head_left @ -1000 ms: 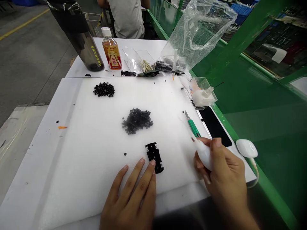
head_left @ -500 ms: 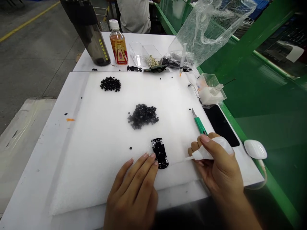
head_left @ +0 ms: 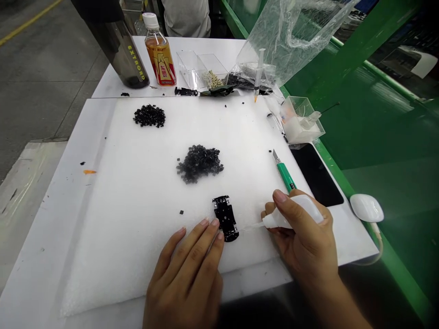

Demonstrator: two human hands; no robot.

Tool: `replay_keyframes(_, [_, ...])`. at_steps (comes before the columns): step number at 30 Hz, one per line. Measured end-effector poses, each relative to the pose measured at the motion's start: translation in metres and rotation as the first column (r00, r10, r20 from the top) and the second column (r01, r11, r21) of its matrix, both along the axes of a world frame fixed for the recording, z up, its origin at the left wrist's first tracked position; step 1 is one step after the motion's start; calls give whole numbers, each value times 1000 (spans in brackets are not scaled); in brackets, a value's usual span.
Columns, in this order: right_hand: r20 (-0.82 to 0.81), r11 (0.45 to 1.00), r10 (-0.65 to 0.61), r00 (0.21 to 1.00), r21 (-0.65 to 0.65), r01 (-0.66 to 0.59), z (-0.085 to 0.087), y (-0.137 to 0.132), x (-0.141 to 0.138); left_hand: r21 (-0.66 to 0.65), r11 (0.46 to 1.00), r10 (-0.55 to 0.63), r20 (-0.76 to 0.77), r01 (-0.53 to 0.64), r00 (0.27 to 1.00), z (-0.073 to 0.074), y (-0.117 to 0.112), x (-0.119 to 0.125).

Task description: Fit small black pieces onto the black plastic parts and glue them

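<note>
Black plastic part (head_left: 225, 218) touching left fingers (head_left: 206, 235)

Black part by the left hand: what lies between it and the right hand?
Head view: the thin nozzle of a white squeeze bottle, held in the right hand.

Black plastic part (head_left: 224, 217), white foam pad (head_left: 130, 219)

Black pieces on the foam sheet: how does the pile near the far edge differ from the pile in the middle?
The middle pile is clearly larger than the far pile and spreads wider, with a few pieces straying from its edge. The far pile is more compact and sits closer to the far edge of the white foam sheet. Both are loose black pieces lying directly on the foam.
</note>
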State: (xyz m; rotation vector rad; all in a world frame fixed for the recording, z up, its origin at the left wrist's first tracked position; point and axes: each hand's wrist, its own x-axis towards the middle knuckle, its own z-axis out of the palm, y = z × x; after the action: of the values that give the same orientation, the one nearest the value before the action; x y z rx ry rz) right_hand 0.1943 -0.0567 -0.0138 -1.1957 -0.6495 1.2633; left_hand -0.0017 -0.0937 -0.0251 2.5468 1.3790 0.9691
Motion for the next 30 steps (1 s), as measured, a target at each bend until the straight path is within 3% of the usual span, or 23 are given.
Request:
replay_keyframes(25, [22,998,25,999,-64,-23,7,-2,-1,-39,999,-34,-43,33,998,0,1,-3])
replay_keyframes(30, [-48,999,-49,998,-23,48,4,0,-1,-7,1000,-19,-5,19,1000,2,2,-3])
